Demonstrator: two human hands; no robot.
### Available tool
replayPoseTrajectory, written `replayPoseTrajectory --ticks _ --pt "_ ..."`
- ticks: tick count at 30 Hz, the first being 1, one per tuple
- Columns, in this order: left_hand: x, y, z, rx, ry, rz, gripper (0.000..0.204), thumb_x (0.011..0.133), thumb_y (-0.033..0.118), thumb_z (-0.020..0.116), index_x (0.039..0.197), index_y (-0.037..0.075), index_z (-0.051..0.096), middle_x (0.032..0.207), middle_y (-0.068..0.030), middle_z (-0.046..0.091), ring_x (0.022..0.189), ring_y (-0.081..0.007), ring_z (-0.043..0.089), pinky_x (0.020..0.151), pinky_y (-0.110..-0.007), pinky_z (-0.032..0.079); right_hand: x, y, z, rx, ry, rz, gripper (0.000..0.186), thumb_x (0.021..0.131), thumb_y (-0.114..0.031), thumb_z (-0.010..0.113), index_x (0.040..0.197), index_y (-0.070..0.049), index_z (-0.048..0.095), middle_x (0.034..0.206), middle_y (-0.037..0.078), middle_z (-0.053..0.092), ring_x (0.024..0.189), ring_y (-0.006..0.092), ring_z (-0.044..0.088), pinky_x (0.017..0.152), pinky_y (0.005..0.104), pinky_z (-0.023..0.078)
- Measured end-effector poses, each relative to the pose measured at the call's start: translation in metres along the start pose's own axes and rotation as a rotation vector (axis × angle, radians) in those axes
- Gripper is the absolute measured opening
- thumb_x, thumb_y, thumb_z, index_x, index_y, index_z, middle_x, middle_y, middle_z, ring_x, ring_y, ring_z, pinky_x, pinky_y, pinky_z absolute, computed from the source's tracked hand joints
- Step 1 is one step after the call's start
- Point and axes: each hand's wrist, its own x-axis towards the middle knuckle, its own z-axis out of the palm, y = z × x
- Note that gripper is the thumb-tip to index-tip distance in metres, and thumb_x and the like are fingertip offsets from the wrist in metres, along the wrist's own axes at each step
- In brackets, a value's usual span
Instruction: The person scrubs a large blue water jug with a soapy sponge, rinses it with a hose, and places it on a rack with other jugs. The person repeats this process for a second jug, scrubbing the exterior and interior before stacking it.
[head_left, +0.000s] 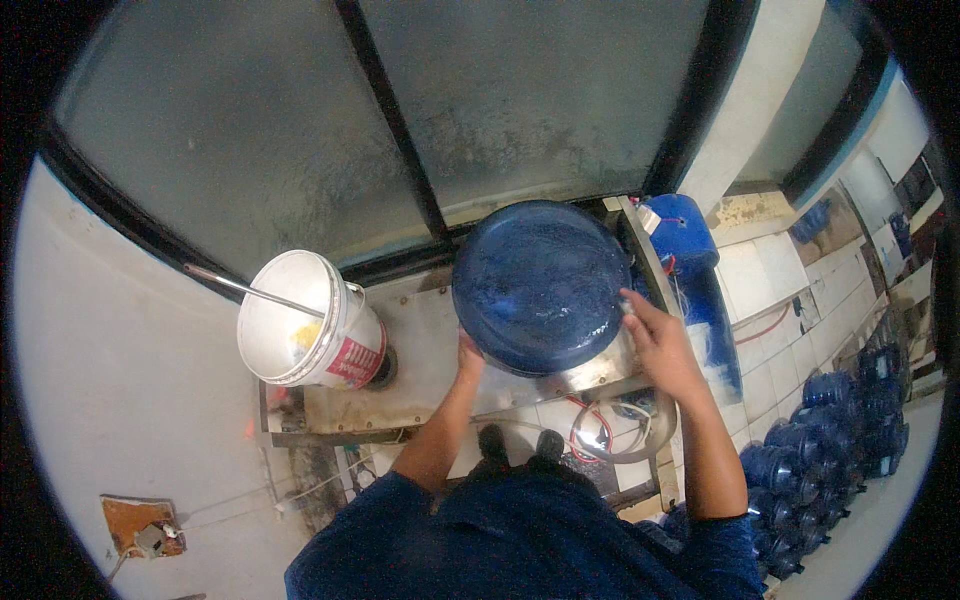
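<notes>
A large blue water jug [540, 285] stands bottom up over the metal bench, its base facing me and shiny with wet. My left hand [470, 355] is against the jug's near left side, and its fingers are mostly hidden behind the jug. At the jug's right edge, my right hand [652, 335] curls its fingers in. Something small and whitish shows at those fingertips, too small to name.
A white bucket [285, 310] with a metal rod [250, 290] leaning out stands on the bench [420, 330] at left. Glass panels rise behind. A blue drum [682, 230] is at right, hoses [600, 440] lie below, and several blue jugs [800, 450] are stacked at lower right.
</notes>
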Motion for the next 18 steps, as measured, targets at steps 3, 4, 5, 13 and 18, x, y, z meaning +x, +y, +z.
replayPoseTrajectory --ticks 3,4,5,13,18 --pt "-0.029 -0.046 0.013 -0.041 0.154 -0.120 0.080 0.105 0.059 0.037 0.154 -0.003 0.028 0.154 -0.0146 0.039 0.142 -0.0276 0.038 0.119 -0.040 0.026 0.005 0.051 -0.025 0.548 -0.076 0.423 0.039 0.104 -0.021 0.055 0.141 -0.009 0.059 0.067 -0.004 0.046 0.058 0.0085 0.045 0.053 0.0258 0.042" --pt "-0.042 -0.057 0.023 -0.031 0.186 -0.126 0.079 0.105 0.059 0.037 0.153 -0.004 0.029 0.152 -0.0150 0.040 0.141 -0.0279 0.039 0.119 -0.040 0.027 0.013 0.064 -0.026 0.615 -0.081 0.498 0.036 0.104 -0.021 0.054 0.137 -0.008 0.061 0.066 -0.003 0.045 0.056 0.0093 0.045 0.051 0.0264 0.041" --pt "-0.058 -0.069 0.035 -0.017 0.208 -0.123 0.079 0.105 0.058 0.038 0.152 -0.004 0.031 0.151 -0.0155 0.042 0.140 -0.0282 0.040 0.118 -0.039 0.028 0.021 0.074 -0.028 0.677 -0.088 0.572 0.033 0.104 -0.020 0.053 0.133 -0.008 0.063 0.065 -0.003 0.045 0.053 0.0101 0.044 0.050 0.0270 0.040" --pt "-0.171 -0.172 0.171 0.449 -0.139 -0.328 0.075 0.104 0.057 0.043 0.144 -0.006 0.043 0.138 -0.0193 0.053 0.132 -0.0303 0.048 0.113 -0.038 0.035 0.113 0.225 0.011 0.870 -0.065 0.631 0.021 0.100 -0.026 0.052 0.100 -0.009 0.064 0.063 0.005 0.054 0.050 0.0202 0.053 0.045 0.0363 0.042" --pt "-0.167 -0.152 0.225 0.952 -0.438 -0.217 0.060 0.104 0.053 0.046 0.115 -0.003 0.063 0.092 -0.0151 0.069 0.089 -0.0301 0.067 0.086 -0.041 0.052 0.106 0.222 -0.010 0.864 0.088 0.849 0.038 0.102 -0.040 0.053 0.111 -0.007 0.068 0.079 0.008 0.063 0.063 0.0213 0.061 0.055 0.0357 0.050"
